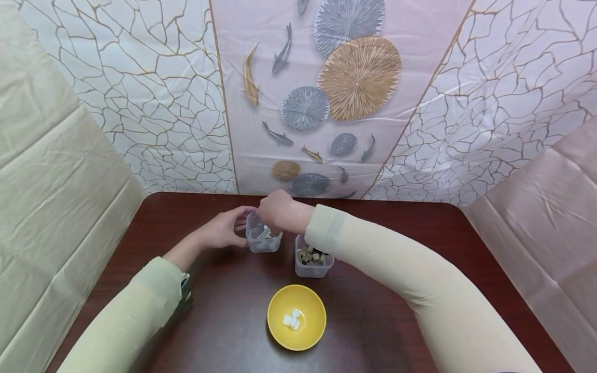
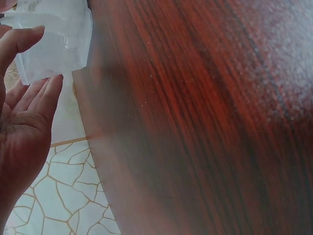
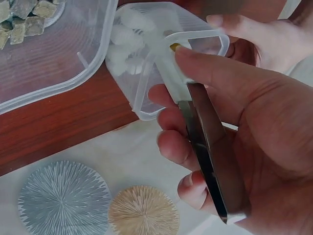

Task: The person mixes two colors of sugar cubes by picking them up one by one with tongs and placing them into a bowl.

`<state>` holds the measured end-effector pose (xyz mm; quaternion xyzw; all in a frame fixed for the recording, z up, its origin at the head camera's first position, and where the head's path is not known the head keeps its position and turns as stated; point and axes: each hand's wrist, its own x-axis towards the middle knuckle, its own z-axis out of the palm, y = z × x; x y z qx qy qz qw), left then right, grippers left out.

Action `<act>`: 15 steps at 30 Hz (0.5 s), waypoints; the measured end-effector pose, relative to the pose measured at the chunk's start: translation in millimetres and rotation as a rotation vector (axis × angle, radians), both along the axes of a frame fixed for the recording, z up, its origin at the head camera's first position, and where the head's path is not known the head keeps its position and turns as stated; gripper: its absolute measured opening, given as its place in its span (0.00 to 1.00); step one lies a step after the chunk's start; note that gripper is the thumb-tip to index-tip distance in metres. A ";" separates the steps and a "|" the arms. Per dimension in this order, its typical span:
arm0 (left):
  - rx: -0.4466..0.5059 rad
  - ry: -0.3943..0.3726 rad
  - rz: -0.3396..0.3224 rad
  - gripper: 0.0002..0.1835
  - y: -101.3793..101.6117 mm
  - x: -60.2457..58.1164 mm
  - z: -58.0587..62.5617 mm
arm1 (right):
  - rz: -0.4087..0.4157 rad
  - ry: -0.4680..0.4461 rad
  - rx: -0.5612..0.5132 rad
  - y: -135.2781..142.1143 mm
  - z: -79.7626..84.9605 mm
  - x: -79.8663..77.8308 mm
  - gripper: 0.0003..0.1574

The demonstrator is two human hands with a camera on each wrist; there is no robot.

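Note:
My left hand [image 1: 223, 229] grips a clear plastic container [image 1: 264, 248] by its side, thumb along the near wall and fingers at the far one. White cubes [image 3: 128, 41] lie inside it. In the right wrist view my right hand [image 3: 259, 112] holds metal tongs [image 3: 208, 147] with pale tips between thumb and fingers. The tips reach down into this container, overlapping its rim; what is between them is hidden. In the left wrist view the container [image 2: 56, 54] sits between thumb and fingertips.
A second clear container [image 1: 313, 271] with brownish cubes [image 1: 310, 256] stands just right, under the right forearm. Nearer on the dark wooden table [image 1: 219, 321] is a yellow bowl [image 1: 296, 343] holding several white cubes [image 1: 291, 320]. A patterned cloth wall [image 1: 186, 129] rises behind the table.

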<state>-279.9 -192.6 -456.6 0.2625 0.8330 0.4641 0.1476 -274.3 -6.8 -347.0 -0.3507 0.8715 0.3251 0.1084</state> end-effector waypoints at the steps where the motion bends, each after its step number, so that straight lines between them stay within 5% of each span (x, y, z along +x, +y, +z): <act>1: -0.004 -0.002 0.003 0.45 0.3 0.3 0.9 | 0.006 0.000 0.004 -0.1 0.2 0.6 0.26; 8: -0.003 0.004 -0.004 0.45 1.1 0.1 1.2 | 0.018 -0.010 -0.021 3.9 7.4 0.4 0.26; 15: -0.002 0.004 -0.007 0.44 -0.6 -0.3 0.3 | 0.022 -0.022 -0.120 20.8 24.4 -0.8 0.15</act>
